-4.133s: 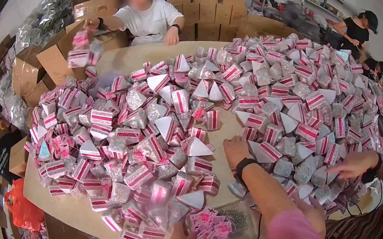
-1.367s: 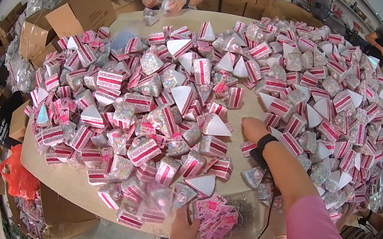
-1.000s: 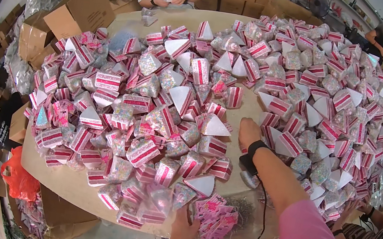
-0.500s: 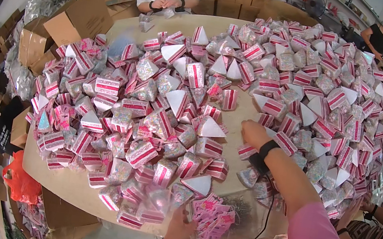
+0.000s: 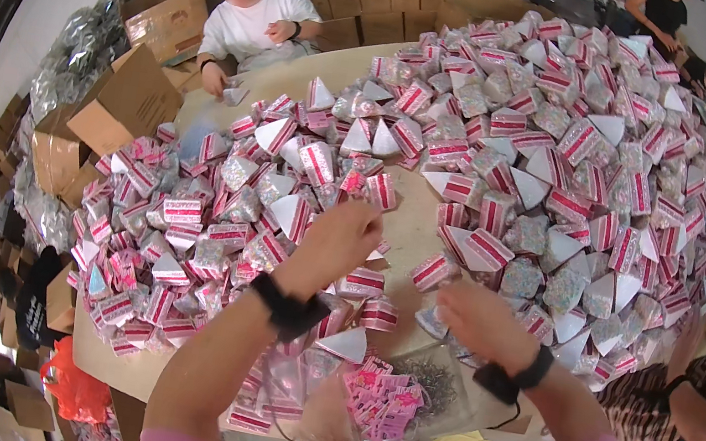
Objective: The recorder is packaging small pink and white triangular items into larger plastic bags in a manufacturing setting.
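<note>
My left hand [image 5: 343,236] reaches over the near part of the left pile, its fingers curled close together. A pink-and-white toy cake slice [image 5: 382,190] lies just beyond its knuckles. What the fingers hold, if anything, is hidden. My right hand [image 5: 489,325] is low at the near edge of the right pile, next to another cake slice [image 5: 433,272]; its fingers are smeared by motion. Both wrists wear black bands. Between my forearms lies a clear plastic bag or tray of pink printed tags [image 5: 384,401], with small metal pieces [image 5: 428,388] beside them.
Cake slices heap high across the right of the table [image 5: 562,180], and more cover the left. A person in white [image 5: 260,21] sits across the table. Cardboard boxes [image 5: 130,98] and a red plastic bag [image 5: 76,380] stand left. Another person's arm [image 5: 705,415] is at my right.
My left hand has moved from the near table edge, by the tags, forward over the left pile. My right hand has drawn back nearer. The view has shifted, and the person opposite has reached one hand down.
</note>
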{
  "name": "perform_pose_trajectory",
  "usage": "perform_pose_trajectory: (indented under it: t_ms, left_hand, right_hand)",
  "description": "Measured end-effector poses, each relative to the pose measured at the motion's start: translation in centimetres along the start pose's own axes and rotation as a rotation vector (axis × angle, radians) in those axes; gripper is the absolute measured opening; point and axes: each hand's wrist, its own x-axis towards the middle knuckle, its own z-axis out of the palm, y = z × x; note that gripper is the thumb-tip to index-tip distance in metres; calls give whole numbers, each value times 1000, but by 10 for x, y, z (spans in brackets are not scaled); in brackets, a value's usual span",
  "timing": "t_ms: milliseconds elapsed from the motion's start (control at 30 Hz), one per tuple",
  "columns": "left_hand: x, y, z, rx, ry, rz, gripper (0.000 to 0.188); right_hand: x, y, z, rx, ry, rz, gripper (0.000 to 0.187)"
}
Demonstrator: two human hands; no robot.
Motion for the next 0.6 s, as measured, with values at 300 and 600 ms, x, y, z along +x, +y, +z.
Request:
perform_pose_trajectory:
  t_ms: [300, 600]
  left_hand:
    - [48, -103, 156, 85, -55, 6, 16]
    - [41, -92, 171, 501, -195, 102, 13]
  right_hand:
    - [-173, -54, 46, 300, -76, 386, 11]
    - [-204, -72, 73, 296, 112, 742, 8]
